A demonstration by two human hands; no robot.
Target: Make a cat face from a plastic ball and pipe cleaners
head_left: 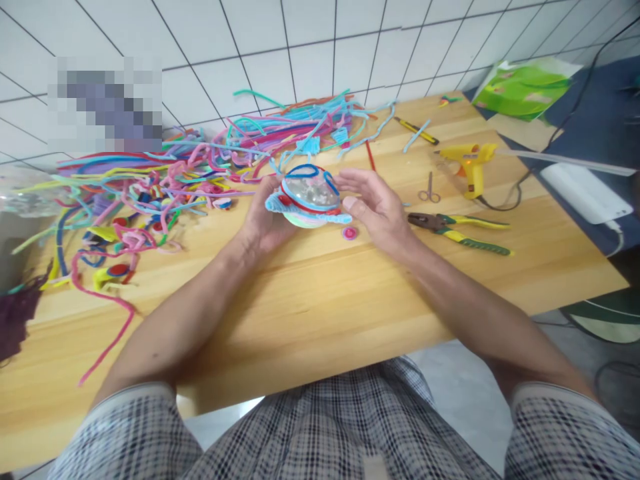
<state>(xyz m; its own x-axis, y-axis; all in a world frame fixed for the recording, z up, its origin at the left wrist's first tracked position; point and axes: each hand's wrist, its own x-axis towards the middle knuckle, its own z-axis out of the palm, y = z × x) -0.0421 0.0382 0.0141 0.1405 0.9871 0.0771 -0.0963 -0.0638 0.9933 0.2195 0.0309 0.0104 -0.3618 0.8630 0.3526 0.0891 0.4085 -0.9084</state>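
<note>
Two hands meet around one object in my feed: a clear dome (311,193) wrapped in light-blue, dark-blue and red pipe cleaners. It sits between the palms, just above the wooden table (325,300). My left hand (264,219) is closed around the dome's left side and underside, with the fingers hidden behind it. My right hand (374,203) is spread open with the palm turned toward the dome. Its fingers stretch to the upper right edge and the thumb lies against the light-blue band. I cannot tell whether the fingertips press on it.

Just below the right thumb, a small pink coil (350,233) lies on the wood. Just beyond the back of the right hand lie pliers (457,230) with yellow-green handles. Small scissors (429,190) are a little farther out, above the pliers. A yellow glue gun (470,163) stands past the scissors, its cord running off to the right, and a yellow utility knife (417,131) lies nearer the wall. Outward from the left hand, a big tangle of coloured pipe cleaners (200,167) spreads up to the tiled wall.
</note>
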